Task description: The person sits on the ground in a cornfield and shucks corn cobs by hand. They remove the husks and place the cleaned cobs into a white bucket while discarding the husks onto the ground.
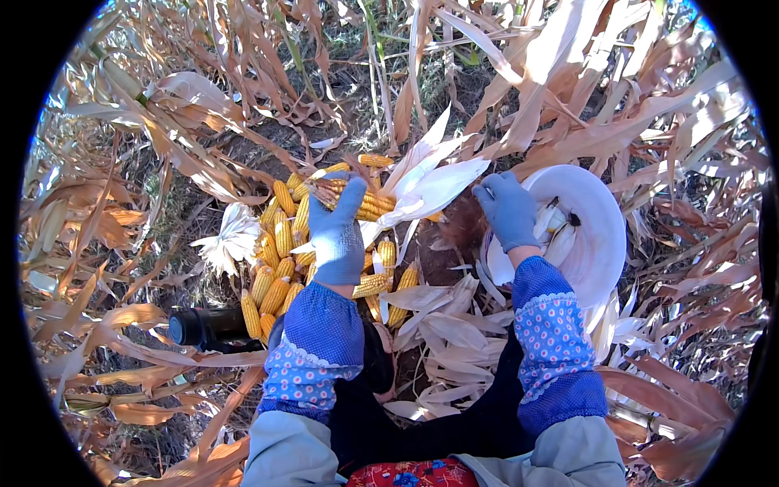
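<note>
My left hand (338, 228), in a grey-blue knit glove, grips a partly husked ear of corn (377, 204). Yellow kernels show along it, and pale husk leaves (435, 185) flare from its right end. Beneath that hand lies a pile of bare yellow corn ears (283, 237) on the ground. My right hand (506, 207), gloved alike, is raised at the left rim of a white plastic bucket (599, 219). Its fingers are curled; whether anything is between them is hard to see. Reddish-brown corn silk (459, 225) shows just below it. Inside the bucket are ears still in husk (558, 237).
A dark bottle (207, 327) lies left of the pile, below a bunch of pale husk (231, 238). Stripped husks (456, 329) cover the ground between my legs. Dry corn stalks and leaves (207, 103) surround the spot, some leaning towards the bucket.
</note>
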Demonstrator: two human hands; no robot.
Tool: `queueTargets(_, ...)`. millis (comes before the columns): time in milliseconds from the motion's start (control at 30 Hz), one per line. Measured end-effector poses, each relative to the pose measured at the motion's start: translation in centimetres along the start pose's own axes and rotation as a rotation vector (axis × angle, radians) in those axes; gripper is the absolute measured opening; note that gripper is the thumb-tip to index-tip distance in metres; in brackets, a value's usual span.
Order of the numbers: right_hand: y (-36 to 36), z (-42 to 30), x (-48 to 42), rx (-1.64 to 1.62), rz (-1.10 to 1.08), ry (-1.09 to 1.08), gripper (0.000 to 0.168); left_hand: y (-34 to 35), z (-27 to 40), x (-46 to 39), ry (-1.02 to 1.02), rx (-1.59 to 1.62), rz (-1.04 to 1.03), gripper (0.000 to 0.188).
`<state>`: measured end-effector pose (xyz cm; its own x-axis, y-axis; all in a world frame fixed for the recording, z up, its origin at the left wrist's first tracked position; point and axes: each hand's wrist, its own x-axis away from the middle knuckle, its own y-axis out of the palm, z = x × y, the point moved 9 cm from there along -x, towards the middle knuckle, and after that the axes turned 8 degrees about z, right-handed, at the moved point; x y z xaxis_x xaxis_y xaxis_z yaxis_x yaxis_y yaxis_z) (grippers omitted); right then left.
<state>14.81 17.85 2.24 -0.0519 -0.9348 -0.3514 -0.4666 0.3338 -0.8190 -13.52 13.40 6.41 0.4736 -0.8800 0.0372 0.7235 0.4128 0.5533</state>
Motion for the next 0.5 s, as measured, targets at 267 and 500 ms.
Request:
queueTargets(267,-3.4,2.0,-1.4,-0.218,0.218,0.226,0.019,2.3,-1.0,1.3,0.080,-0.404,-0.210,0.030)
queueTargets(500,-2.2,-2.9,-1.1,-0.813,-0.134,0.193,0.030,3.9,-3.6,3.1,0.318,-0.762,-0.411,0.033)
